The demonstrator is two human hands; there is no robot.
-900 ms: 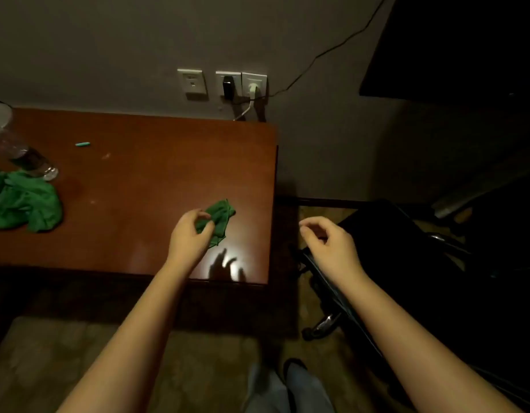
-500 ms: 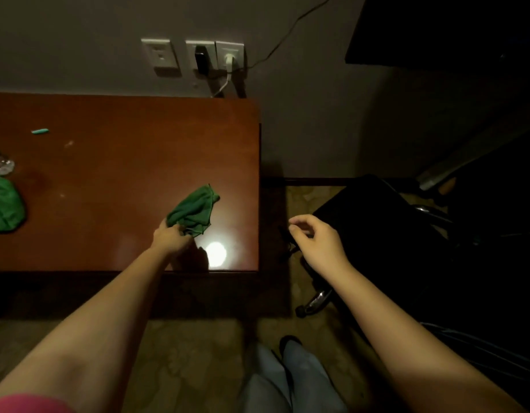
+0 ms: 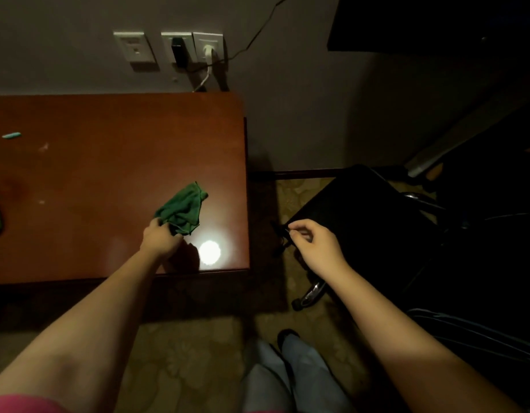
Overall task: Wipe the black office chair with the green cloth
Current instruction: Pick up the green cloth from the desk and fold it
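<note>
Cloth: green cloth (image 3: 183,208), 11 o'clock over desk (image 3: 108,144), gripped in your left hand (image 3: 160,239).
Chair: black office chair (image 3: 362,210), 2 o'clock, mostly shadow.
Pinch: your right hand (image 3: 314,242), thumb to forefinger at its corner; hold unclear.

Your cloth (image 3: 181,208) is green against a glossy red-brown desk (image 3: 108,174), with a pale teal scrap (image 3: 11,135) at its far left. To the right the office chair (image 3: 362,210) is black; the near carpet (image 3: 183,353) is beige with a faint floral pattern, and the 3 far wall plates (image 3: 135,46) are white.
</note>
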